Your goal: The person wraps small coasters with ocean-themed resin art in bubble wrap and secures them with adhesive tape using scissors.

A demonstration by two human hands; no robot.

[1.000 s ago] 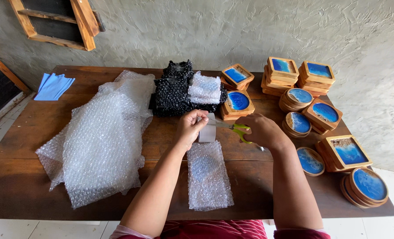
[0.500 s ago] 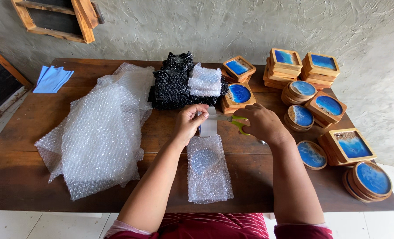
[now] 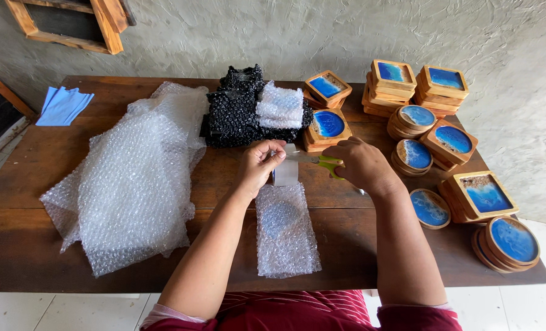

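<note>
My left hand (image 3: pixel 257 164) pinches the top of a strip of clear tape (image 3: pixel 286 169) hanging over the brown wooden table (image 3: pixel 52 245). My right hand (image 3: pixel 362 165) grips green-handled scissors (image 3: pixel 323 160), whose blades point left at the tape just below my left fingers. Below both hands lies a round blue coaster wrapped in clear bubble wrap (image 3: pixel 284 228), flat on the table near its front edge.
A heap of clear bubble wrap sheets (image 3: pixel 135 178) covers the left of the table. Black bubble wrap (image 3: pixel 236 113) with a small clear-wrapped bundle (image 3: pixel 280 105) sits behind. Stacks of wooden coasters with blue resin (image 3: pixel 435 138) fill the right side. A blue cloth (image 3: pixel 61 105) lies far left.
The view has shifted slightly down, so everything sits a little higher in frame. Both hands stay together at the tape, with the scissors held against it.
</note>
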